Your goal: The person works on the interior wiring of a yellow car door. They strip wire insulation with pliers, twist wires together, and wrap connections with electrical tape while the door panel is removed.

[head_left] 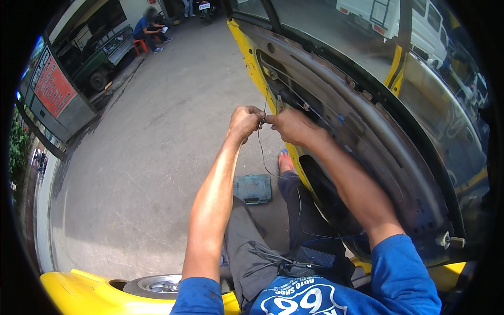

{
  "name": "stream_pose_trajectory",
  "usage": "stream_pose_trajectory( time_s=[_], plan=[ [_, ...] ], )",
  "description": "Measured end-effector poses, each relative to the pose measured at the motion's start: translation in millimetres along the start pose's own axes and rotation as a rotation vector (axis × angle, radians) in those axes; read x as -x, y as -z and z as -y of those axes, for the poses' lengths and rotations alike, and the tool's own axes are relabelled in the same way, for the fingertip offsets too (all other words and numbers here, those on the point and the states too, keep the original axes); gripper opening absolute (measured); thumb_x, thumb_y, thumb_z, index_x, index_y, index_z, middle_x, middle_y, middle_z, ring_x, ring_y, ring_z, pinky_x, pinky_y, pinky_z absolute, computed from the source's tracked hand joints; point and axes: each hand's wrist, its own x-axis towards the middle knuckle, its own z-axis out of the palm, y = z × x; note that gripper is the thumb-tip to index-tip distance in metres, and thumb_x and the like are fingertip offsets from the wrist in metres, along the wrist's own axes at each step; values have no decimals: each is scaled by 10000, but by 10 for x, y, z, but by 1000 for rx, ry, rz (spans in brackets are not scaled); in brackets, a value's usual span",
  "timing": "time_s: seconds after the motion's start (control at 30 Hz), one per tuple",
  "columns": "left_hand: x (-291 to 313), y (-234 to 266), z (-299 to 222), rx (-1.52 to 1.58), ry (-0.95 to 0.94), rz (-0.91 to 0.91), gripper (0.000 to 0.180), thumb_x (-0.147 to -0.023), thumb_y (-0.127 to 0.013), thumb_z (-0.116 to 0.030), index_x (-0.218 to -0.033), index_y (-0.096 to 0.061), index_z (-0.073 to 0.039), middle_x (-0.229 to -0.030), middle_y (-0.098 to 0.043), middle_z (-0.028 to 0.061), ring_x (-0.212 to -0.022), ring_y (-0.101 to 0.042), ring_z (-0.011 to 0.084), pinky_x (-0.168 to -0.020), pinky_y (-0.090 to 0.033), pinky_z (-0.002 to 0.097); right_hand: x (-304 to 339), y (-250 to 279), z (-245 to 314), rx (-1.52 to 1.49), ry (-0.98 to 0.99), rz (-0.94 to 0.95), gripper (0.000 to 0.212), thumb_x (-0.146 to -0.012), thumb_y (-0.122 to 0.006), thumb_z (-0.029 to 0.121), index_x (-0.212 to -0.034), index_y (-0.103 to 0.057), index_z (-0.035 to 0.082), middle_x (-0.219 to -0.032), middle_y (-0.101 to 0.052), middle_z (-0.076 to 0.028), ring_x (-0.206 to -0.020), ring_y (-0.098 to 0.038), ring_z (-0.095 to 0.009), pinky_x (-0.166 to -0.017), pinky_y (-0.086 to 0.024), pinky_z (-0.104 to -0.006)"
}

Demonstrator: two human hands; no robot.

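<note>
A thin dark wire (260, 142) runs down past my knees in a loose curve toward my lap, and its upper part rises toward the door edge. My left hand (244, 123) is closed in a pinch on it. Close against those fingertips, my right hand (292, 126) is also closed on the wire; the exact point of contact is too small to make out. Both hands are beside the opened yellow car door (251, 60), whose inner metal panel (336, 84) is bare, with cutouts and rods showing.
A blue-green tool case (253, 189) lies on the concrete by my feet. Black cables (265, 258) bunch over my lap. Yellow bodywork (79, 294) and a wheel (160, 284) are at lower left. Farther off, a person (146, 30) sits on a red stool; a white van (378, 21) stands beyond the door.
</note>
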Motion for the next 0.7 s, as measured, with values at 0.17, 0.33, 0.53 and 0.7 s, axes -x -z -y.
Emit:
stream_pose_trajectory(
  time_s=[0.17,0.33,0.53,0.7],
  plan=[
    [6,-81,14,38,-11,-7,140,-962,-709,-68,-932,-747,64,-735,-681,79,-621,-578,143,-581,-447,314,53,-78,-41,-12,12,-18,332,-964,-644,94,-1284,-720,134,-914,-743,-236,-912,-739,-428,-805,-570,-541],
    [13,-49,-7,40,-42,-9,148,-967,-701,-72,-928,-751,61,-749,-695,81,-622,-577,137,-582,-448,310,11,-148,-106,-21,88,-71,321,-943,-639,70,-1254,-712,111,-868,-729,-241,-884,-732,-429,-780,-566,-542],
    [-6,-72,32,55,-6,-8,146,-978,-686,-72,-936,-754,51,-769,-716,86,-644,-600,139,-598,-478,297,26,-150,-80,2,73,-64,299,-941,-639,69,-1230,-713,95,-881,-729,-240,-895,-725,-442,-787,-561,-546],
    [125,-15,62,174,52,79,225,-994,-698,-124,-1106,-745,65,-898,-745,105,-737,-676,165,-675,-553,309,128,-38,-43,-169,36,-28,252,-958,-653,102,-1195,-724,56,-983,-737,-250,-980,-717,-446,-861,-556,-539]
  ],
)
